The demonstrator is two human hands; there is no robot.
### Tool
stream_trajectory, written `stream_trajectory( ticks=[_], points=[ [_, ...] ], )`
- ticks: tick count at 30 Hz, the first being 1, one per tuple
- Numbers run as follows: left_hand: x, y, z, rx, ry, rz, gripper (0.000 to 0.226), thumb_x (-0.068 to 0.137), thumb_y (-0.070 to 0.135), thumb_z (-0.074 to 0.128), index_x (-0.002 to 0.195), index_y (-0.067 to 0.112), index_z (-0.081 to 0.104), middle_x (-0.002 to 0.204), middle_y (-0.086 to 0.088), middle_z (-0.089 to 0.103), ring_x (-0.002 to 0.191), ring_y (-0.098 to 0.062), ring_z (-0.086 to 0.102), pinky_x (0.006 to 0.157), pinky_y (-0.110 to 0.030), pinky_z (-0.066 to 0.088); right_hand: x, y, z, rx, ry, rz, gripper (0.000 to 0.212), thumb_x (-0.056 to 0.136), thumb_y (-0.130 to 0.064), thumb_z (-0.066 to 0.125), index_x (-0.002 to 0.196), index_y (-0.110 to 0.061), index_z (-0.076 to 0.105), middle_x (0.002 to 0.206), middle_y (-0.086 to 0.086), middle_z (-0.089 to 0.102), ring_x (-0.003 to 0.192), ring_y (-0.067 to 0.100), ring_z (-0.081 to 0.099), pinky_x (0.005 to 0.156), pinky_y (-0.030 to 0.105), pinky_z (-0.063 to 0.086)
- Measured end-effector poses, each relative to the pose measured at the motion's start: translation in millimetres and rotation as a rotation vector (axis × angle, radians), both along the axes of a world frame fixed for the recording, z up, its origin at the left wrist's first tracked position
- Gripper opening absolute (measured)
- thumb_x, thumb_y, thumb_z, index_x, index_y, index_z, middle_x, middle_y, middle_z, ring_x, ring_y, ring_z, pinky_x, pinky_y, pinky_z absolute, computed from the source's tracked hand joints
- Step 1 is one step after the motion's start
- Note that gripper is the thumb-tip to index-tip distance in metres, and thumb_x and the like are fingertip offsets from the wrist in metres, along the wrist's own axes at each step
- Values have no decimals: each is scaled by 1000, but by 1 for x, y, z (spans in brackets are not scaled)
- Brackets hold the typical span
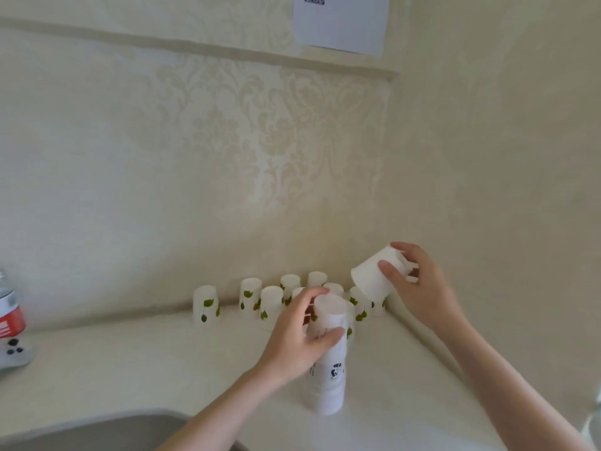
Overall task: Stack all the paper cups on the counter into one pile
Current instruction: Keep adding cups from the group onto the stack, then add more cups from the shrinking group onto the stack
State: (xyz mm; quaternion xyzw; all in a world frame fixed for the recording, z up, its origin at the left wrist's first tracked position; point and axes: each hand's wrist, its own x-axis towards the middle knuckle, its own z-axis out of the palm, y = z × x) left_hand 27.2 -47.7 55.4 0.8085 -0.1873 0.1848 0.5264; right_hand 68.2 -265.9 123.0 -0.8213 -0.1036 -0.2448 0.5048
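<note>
- My right hand point(414, 288) grips a single white paper cup point(377, 276) by its base, thumb on the near side and fingers curled over the bottom; the cup is upside down, tilted, rim pointing down-left, held in the air above the back right corner of the tabletop point(162, 359).
- My left hand point(300, 333) wraps around the upper part of the pile point(327, 356) of inverted cups, thumb in front, fingers behind, steadying it.
- The pile stands on the tabletop in front of me, slightly tilted, a small dark print on a lower cup.
- Behind it, a cluster of loose cups point(271, 305) with green leaf prints stands upside down along the wall, one cup point(205, 304) apart at the left end.
- A sink point(97, 431) edge shows at lower left; a plastic bottle point(9, 307) with a red label sits at the far left edge.
- A white sheet of paper point(341, 22) hangs on the patterned wall above.
</note>
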Motion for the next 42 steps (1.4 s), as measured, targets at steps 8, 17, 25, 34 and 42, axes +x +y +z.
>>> stream_trajectory(
  ticks=[8, 17, 25, 34, 42],
  points=[
    [2, 13, -51, -107, 296, -103, 101, 63, 35, 88, 141, 38, 24, 132, 15, 54, 125, 4, 49, 102, -16, 38, -20, 37, -14, -182, -14, 155, 42, 84, -37, 68, 124, -32, 57, 121, -14, 56, 106, 6, 56, 85, 25, 52],
    [16, 112, -40, -412, 130, 394, 35, 83, 23, 74, 114, 24, 57, 128, 1, 57, 118, -9, 53, 88, -18, 39, -21, 61, -50, -373, 90, 281, 66, 74, -50, 73, 132, -40, 43, 118, -20, 53, 107, 1, 51, 92, 25, 47],
    [82, 176, -57, -169, 127, 830, 89, 66, 21, 87, 140, 18, 37, 145, -14, 29, 137, -32, 28, 113, -44, 30, -2, 42, -71, -166, 292, 357, 65, 71, -56, 72, 128, -46, 44, 120, -24, 53, 112, -7, 51, 86, 19, 47],
    [139, 198, -79, -234, 271, 755, 97, 65, 23, 89, 143, 11, 32, 137, -14, 52, 130, -32, 47, 105, -47, 42, 90, 32, -131, -60, 461, 37, 85, 70, -37, 81, 140, -29, 34, 131, -2, 47, 118, 16, 50, 98, 35, 45],
    [133, 176, -62, -276, 250, 773, 57, 76, 11, 78, 125, 11, 48, 115, -10, 61, 113, -35, 58, 89, -41, 45, 100, 53, -152, 3, 424, 16, 66, 61, -42, 86, 116, -30, 51, 109, -13, 64, 103, 11, 60, 86, 31, 48]
  ],
)
